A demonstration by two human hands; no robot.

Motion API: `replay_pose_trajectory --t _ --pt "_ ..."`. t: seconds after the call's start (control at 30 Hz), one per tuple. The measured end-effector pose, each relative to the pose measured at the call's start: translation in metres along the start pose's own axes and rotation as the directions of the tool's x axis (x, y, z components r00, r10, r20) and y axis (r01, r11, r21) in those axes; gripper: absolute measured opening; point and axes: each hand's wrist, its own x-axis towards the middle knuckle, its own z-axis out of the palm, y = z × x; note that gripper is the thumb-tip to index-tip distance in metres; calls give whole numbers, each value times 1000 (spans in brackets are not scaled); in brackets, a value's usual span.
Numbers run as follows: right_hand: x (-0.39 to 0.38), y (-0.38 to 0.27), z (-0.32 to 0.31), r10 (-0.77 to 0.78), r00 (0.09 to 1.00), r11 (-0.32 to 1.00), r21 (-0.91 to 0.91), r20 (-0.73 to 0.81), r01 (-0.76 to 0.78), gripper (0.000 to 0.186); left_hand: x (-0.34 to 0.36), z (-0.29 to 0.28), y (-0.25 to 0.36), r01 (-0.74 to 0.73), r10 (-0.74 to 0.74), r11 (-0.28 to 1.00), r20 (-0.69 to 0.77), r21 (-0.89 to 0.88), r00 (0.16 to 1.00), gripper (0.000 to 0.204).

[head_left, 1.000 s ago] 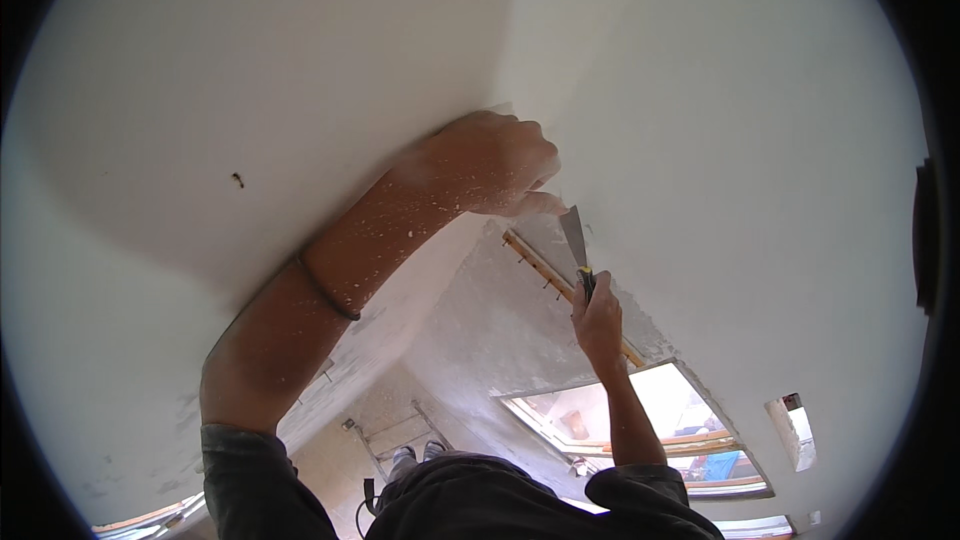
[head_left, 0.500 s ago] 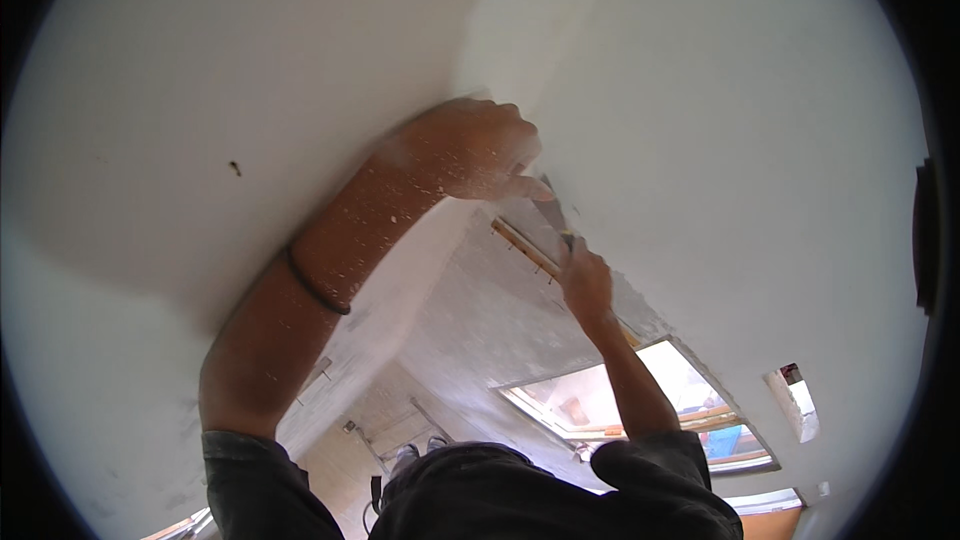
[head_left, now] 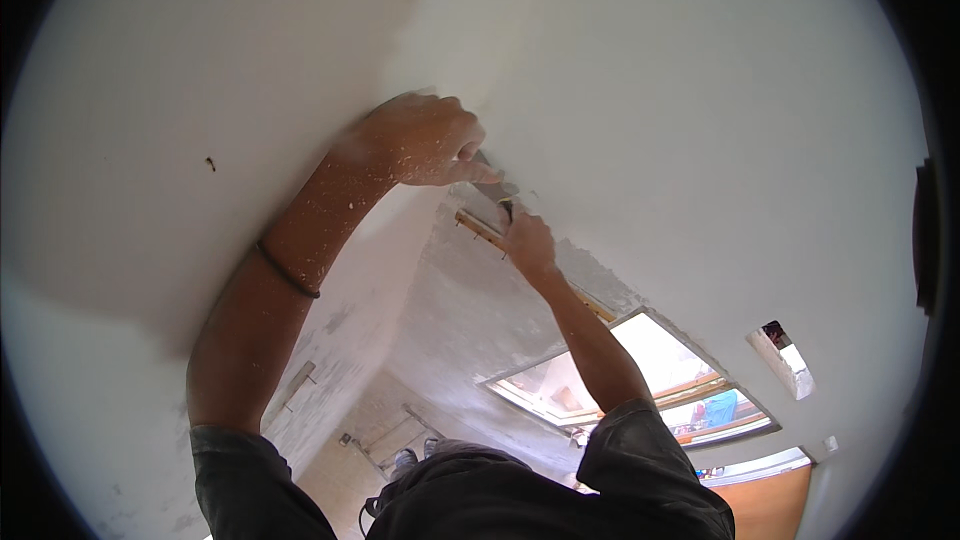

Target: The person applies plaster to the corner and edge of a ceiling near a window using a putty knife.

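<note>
My right hand (head_left: 529, 244) is closed around the handle of a putty knife (head_left: 490, 183) near the corner where two pale plastered surfaces meet. Its dark flat blade points up and left toward my left hand (head_left: 422, 138). The fingers of that hand are curled, and its thumb lies along the blade; the fingertips are partly hidden. White specks dot my left forearm, which wears a thin dark band (head_left: 288, 270). Just right of the blade, a rough grey patch (head_left: 520, 195) shows on the plaster.
A wooden strip with nails or hooks (head_left: 480, 229) runs below the tool. Lower right are a bright window (head_left: 655, 365) and a recessed opening in the plaster (head_left: 785, 360). A metal frame (head_left: 385, 445) stands near my feet far below. A small dark mark (head_left: 210, 164) is on the left surface.
Both hands have shifted left along the corner with the putty knife, and the right has come a little higher. The view has also moved slightly.
</note>
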Motion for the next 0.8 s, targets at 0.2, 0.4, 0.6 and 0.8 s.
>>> replay_pose_trajectory --t 0.2,0.4,0.6,0.8 --pt "4 25 -22 -3 1000 1000 3 0 3 36 -3 3 0 2 0 999 -43 32 999 53" --pt "6 8 -25 64 989 993 -108 137 -49 42 -7 -2 1 54 -54 998 24 15 998 53" --pt "-1 28 -35 62 998 997 56 7 -62 50 2 0 6 11 -11 1000 -35 3 999 51" --pt "1 18 -15 -4 997 1000 -26 74 5 48 -11 -1 0 87 -87 996 33 22 996 52"
